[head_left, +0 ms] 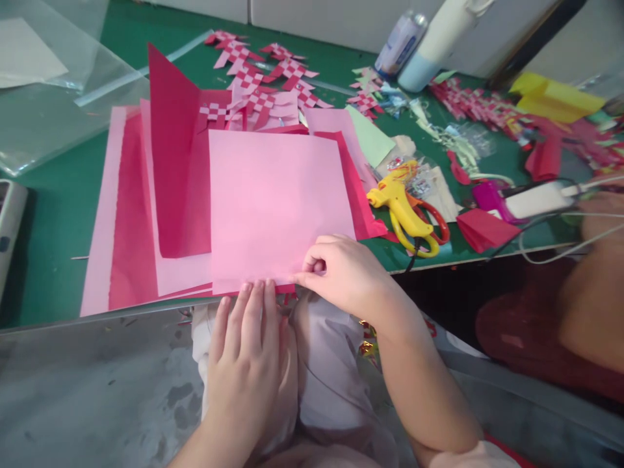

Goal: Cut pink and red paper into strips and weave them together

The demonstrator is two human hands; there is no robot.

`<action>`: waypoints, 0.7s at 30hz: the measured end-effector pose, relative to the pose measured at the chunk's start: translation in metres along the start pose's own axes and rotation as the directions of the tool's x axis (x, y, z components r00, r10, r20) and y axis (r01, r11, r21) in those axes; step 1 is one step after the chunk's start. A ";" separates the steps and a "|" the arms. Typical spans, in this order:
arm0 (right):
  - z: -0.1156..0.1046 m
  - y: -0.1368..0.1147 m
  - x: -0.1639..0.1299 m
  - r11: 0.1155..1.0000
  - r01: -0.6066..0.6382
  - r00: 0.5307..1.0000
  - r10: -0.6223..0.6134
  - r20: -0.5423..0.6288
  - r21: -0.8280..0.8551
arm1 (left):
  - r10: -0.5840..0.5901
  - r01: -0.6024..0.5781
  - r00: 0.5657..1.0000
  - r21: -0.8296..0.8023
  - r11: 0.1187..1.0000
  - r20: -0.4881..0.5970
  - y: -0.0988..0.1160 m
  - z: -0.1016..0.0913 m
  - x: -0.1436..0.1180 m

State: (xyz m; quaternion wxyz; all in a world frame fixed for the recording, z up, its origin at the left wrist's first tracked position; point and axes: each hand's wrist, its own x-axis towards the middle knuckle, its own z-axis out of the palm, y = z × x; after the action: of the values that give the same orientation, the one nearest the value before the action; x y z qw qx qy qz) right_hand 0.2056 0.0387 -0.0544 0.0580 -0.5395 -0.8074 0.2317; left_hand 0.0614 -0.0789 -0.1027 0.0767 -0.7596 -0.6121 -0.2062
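Now the left hand [246, 351] lies flat, fingers together on the pink sheet's [277, 201] near edge; right hand [344, 276] curls, pinching that edge.

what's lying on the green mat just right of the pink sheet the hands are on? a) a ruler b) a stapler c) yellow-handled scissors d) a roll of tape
c: the yellow-handled scissors lie on the green mat just right of the pink sheet.

Pink sheet [277, 208] on table edge, right hand [346, 273] pinching it (left hand [246, 361] flat beside)
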 end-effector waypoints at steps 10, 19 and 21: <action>-0.018 0.036 -0.019 0.997 -0.071 0.997 0.071 -0.037 -0.004 | 0.042 -0.047 0.998 0.098 0.994 0.052 0.000 -0.002 -0.002; -0.017 0.038 -0.019 0.997 -0.076 0.995 0.075 -0.058 -0.003 | 0.042 -0.053 0.997 0.162 0.985 0.070 0.003 -0.004 0.002; -0.017 0.039 -0.018 0.998 -0.062 0.996 0.061 -0.062 -0.013 | 0.033 -0.046 0.997 0.174 0.984 0.076 0.006 -0.005 0.003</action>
State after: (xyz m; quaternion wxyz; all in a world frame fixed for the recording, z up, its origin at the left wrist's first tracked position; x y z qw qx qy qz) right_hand 0.2519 0.0398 -0.0535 0.0717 -0.5713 -0.7900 0.2107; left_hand 0.0664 -0.0789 -0.0961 0.1252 -0.7689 -0.6150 -0.1220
